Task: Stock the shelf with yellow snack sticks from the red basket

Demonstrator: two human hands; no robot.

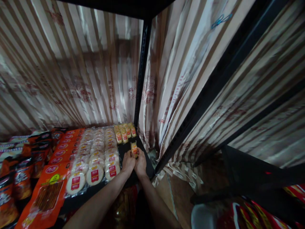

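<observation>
Both my hands meet over the right end of a black shelf (124, 147). My left hand (128, 163) and my right hand (140, 163) are closed together on one small yellow snack packet (134, 149) with a red label, held upright just above the shelf. Behind it a short row of the same yellow packets (124, 132) stands at the back right corner. To the left of my hands lie rows of round white cakes in clear wrap (98, 159).
Orange snack bags (54, 178) and dark bags (22, 171) fill the shelf's left part. A black upright post (141, 73) stands behind the packets. Striped shiny curtain (71, 70) hangs behind and to the right. Red packets (257, 216) lie low at right.
</observation>
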